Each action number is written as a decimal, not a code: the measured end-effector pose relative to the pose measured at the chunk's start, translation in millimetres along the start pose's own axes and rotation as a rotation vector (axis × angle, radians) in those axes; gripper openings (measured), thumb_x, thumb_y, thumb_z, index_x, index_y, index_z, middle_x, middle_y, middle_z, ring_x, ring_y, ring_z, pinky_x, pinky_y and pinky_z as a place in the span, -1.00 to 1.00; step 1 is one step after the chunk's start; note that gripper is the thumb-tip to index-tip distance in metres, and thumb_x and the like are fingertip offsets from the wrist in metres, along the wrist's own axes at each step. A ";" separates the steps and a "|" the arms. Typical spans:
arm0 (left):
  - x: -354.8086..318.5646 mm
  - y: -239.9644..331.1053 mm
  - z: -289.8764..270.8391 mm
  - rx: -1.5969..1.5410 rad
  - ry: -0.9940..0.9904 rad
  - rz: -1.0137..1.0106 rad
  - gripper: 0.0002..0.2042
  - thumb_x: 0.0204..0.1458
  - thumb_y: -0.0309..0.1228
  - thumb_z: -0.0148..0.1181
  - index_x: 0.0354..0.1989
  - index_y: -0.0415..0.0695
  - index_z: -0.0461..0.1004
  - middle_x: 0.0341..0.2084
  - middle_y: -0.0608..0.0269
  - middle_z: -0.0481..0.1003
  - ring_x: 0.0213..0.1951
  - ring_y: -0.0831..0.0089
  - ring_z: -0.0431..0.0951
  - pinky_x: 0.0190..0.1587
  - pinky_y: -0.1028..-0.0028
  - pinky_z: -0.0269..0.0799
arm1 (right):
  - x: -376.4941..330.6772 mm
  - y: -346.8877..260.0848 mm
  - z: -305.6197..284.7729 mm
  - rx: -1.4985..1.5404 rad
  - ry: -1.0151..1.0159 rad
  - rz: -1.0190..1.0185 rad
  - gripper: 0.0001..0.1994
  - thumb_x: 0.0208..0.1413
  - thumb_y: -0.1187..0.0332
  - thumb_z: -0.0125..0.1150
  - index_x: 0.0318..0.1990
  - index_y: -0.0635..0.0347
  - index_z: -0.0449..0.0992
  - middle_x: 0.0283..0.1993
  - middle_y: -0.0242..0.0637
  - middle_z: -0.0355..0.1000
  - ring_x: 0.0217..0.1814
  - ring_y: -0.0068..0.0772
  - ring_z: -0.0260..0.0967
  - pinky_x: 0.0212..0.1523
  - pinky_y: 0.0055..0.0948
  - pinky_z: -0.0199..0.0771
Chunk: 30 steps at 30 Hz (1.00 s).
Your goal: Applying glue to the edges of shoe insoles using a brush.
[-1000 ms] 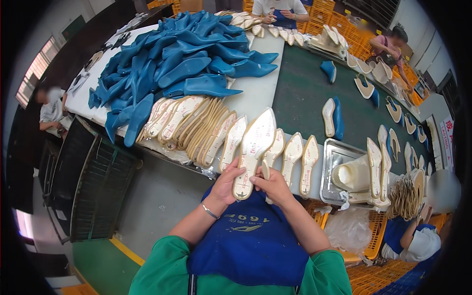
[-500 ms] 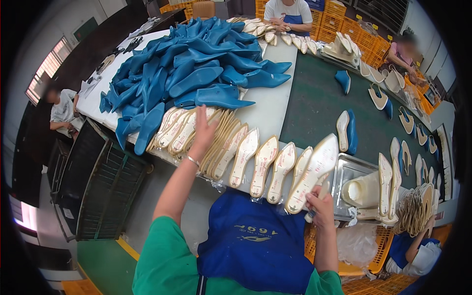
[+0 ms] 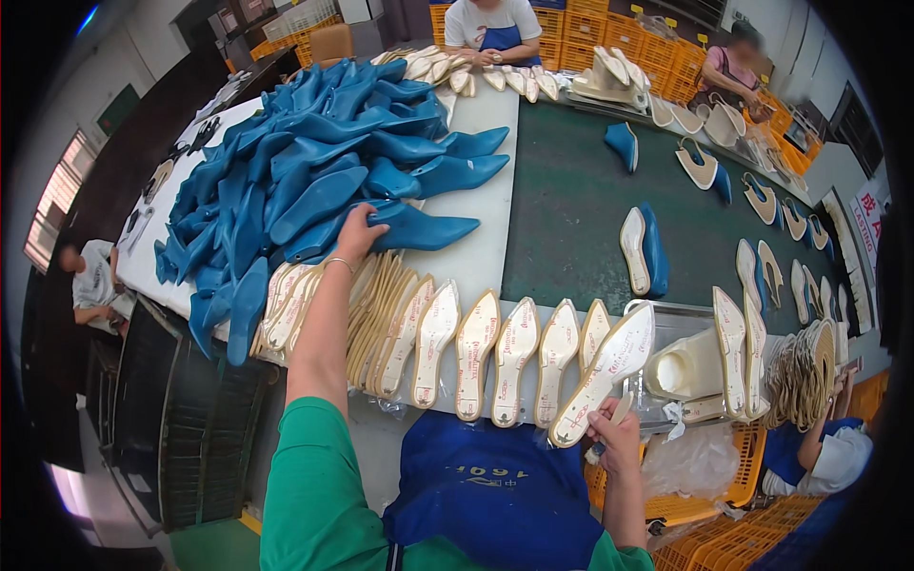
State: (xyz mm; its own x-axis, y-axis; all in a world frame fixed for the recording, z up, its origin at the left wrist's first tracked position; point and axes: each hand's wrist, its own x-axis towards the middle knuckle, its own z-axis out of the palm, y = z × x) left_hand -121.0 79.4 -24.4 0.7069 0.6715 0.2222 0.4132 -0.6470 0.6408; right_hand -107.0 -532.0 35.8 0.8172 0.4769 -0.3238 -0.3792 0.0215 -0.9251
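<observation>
My left hand (image 3: 358,234) reaches out to the pile of blue shoe lasts (image 3: 319,195). Its fingers close over the heel end of one pointed blue shoe last (image 3: 424,228) at the pile's near edge. In my right hand (image 3: 617,433) I grip a pale pointed insole (image 3: 609,366), tilted toe up and away from me. The same hand also holds a flat pale-handled tool (image 3: 624,407), whose working end is mostly hidden. Several similar insoles (image 3: 478,352) lie side by side along the table's front edge, with a tight stack of them (image 3: 376,319) to their left.
Right of the insole sits a white tub (image 3: 681,366) in a metal tray. A dark green conveyor belt (image 3: 571,219) carries lasts and shoe parts. Orange crates (image 3: 709,509) and clear plastic stand low right. Co-workers are at the far side, the left and the right.
My left hand has moved forward from above the insole stack onto a blue last. My right hand still holds the insole, now lower and tilted further right. The whole view has shifted slightly.
</observation>
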 end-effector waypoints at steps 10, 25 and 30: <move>-20.2 109.1 110.0 0.153 -0.137 0.034 -0.62 -0.04 -0.18 0.33 -0.14 -0.14 0.43 -0.18 0.08 0.47 -0.11 0.10 0.52 -0.09 0.22 0.44 | 1.1 -3.6 -0.7 0.000 0.013 0.008 -0.92 0.09 0.44 0.25 -0.30 0.23 0.51 -0.47 -0.48 0.44 -0.50 -0.75 0.30 -0.48 -0.74 0.19; -130.2 130.5 69.6 0.197 0.070 0.347 -0.47 0.03 -0.25 0.26 0.16 -0.20 0.35 0.14 -0.07 0.38 0.16 0.05 0.39 0.17 0.22 0.30 | -24.1 6.7 -25.8 0.014 0.046 -0.113 -0.91 0.07 0.47 0.26 -0.29 0.23 0.49 -0.50 -0.45 0.44 -0.54 -0.70 0.31 -0.51 -0.73 0.19; -147.1 80.9 2.3 0.375 0.224 0.208 -0.43 0.02 -0.22 0.25 0.19 -0.22 0.32 0.24 -0.11 0.26 0.32 -0.03 0.17 0.27 -0.01 0.09 | -36.2 6.8 -20.8 0.008 0.003 -0.142 -0.91 0.08 0.46 0.27 -0.29 0.23 0.49 -0.51 -0.44 0.45 -0.55 -0.70 0.31 -0.52 -0.72 0.19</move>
State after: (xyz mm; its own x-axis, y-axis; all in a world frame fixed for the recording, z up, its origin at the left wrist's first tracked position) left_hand -190.2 -72.5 -6.9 0.6724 0.5485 0.4969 0.4838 -0.8338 0.2657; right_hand -130.1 -567.4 37.1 0.8643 0.4655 -0.1905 -0.2630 0.0953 -0.9601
